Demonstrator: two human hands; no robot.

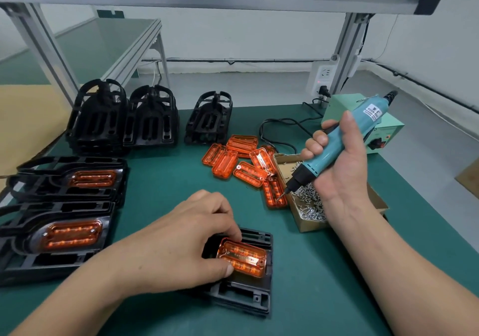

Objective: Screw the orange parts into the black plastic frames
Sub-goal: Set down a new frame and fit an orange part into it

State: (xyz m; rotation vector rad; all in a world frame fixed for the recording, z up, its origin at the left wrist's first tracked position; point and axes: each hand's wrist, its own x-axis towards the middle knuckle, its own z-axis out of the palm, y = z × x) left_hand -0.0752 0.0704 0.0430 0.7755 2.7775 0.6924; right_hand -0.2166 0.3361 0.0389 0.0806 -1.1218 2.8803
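Two hands at a green bench (160, 170): one seats an orange part (243, 258) in a black frame (248, 294), the other holds a driver (334, 144).

Empty frame stacks (101, 120) stand at upper left, and two finished frames (31, 263) lie at far left, out of the way. At bottom centre the left hand (181, 234) pinches the part by its edges, likely to keep it seated for screwing. At centre right the right hand (339, 170) is clenched round the driver, tip down at a box (308, 225) of screws (308, 201), probably collecting one. Loose parts (242, 144) are heaped beside the box, close to the tip. The left fingers crowd the part's left end; its right screw hole is uncovered.
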